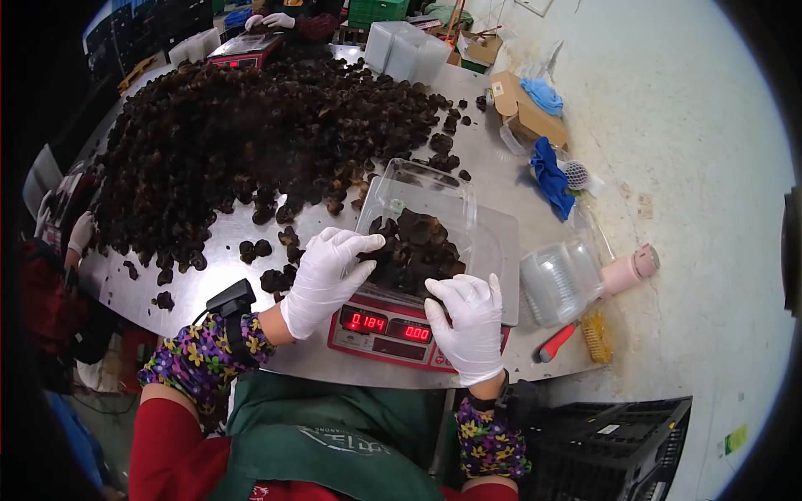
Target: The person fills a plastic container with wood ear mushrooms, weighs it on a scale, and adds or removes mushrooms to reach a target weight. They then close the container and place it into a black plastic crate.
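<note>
A clear plastic box (474, 209) with its lid raised stands on a red scale (376, 343), whose display reads 0.184 and 0.00. Dark, wrinkled fungus pieces (415, 250) lie in the box. My left hand (328, 275), in a white glove, is at the box's left edge, with thumb and forefinger apart beside the pieces and nothing visible between them. At the box's front right corner is my gloved right hand (468, 324), its fingers curled; whether they pinch anything is hidden.
A large heap of dark fungus (225, 142) covers the table's far left. Co-workers' gloved hands (271, 21) show at the back and left edge. On the right are stacked clear boxes (558, 284), a pink bottle (631, 269), a red-handled tool (557, 342) and a blue cloth (551, 178).
</note>
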The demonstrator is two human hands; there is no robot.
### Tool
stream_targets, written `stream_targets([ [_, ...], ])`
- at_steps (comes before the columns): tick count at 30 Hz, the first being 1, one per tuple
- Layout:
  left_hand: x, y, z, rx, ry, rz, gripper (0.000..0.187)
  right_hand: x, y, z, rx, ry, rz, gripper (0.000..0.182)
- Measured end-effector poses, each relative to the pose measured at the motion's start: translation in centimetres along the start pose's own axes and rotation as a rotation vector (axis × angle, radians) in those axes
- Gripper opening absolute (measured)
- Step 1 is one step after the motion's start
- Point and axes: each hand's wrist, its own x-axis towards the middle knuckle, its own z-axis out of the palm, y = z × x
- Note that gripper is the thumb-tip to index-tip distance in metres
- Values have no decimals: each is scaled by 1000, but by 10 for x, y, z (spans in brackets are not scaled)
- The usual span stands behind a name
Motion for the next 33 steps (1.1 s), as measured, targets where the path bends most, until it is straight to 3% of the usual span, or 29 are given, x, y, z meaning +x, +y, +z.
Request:
stream_targets([
  [5, 6, 0, 9, 101, 58, 230, 26, 0, 3, 2, -27, 20, 26, 25],
  [7, 6, -7, 8, 256, -127, 204, 19, 1, 3, -1, -29, 16, 45, 26],
  [11, 10, -11, 4, 94, -176, 157, 14, 0, 8, -7, 7, 27, 184, 30],
  [16, 13, -1, -10, -65, 78, 40, 24, 1, 10, -11, 144, 34, 143, 35],
  [19, 24, 3, -5, -178, 82, -117, 22, 4, 1, -13, 121, 22, 75, 36],
  [23, 37, -3, 7, -315, -20, -86, 21, 4, 4, 4, 13, -19, 77, 32],
  [27, 36, -3, 3, -309, 55, -63, 24, 9, 14, 4, 156, 152, 167, 26],
  [31, 19, -5, -12, -1, 62, 99, 36, 16, 15, -12, 419, 275, 318, 20],
  [33, 10, -6, -12, 246, -150, 63, 41, 18, 18, -9, 451, 276, 343, 19],
])
